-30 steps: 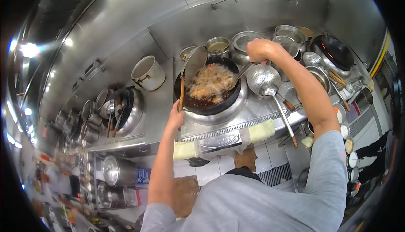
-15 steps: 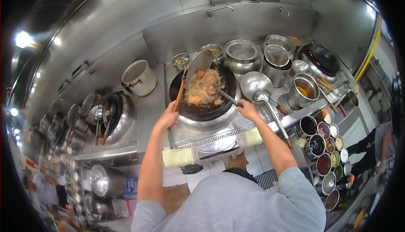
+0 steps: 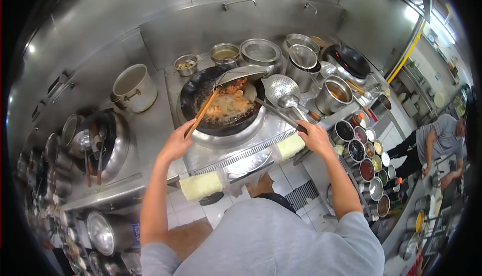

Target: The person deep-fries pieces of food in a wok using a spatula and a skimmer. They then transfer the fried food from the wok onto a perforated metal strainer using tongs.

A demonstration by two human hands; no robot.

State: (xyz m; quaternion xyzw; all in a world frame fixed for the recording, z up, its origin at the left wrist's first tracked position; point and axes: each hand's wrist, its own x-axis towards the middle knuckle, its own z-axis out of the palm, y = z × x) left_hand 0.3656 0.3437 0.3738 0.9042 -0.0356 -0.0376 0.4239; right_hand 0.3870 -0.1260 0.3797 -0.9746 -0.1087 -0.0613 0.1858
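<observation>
My left hand (image 3: 176,140) is closed around the wooden handle of a skimmer (image 3: 243,74). The skimmer's round head is tilted over the far right side of a black wok (image 3: 193,92). In the wok, browned fried pieces (image 3: 228,106) lie in bubbling oil. Gripped in my right hand (image 3: 315,136) is the dark handle of a ladle (image 3: 276,109), whose head is among the pieces, partly hidden by the skimmer. Just right of the wok rest a perforated ladle (image 3: 280,86) and another solid ladle (image 3: 288,101).
Metal pots (image 3: 260,52) line the back. A large pot (image 3: 134,89) and a second wok (image 3: 113,140) stand to the left. Several seasoning tins (image 3: 367,169) are at right, near a co-worker (image 3: 442,138). Rolled cloths (image 3: 203,185) lie along the front edge.
The skimmer's head has moved right and tipped over the wok's far side. The ladle's head now shows among the pieces. My view has shifted, bringing the co-worker further into sight.
</observation>
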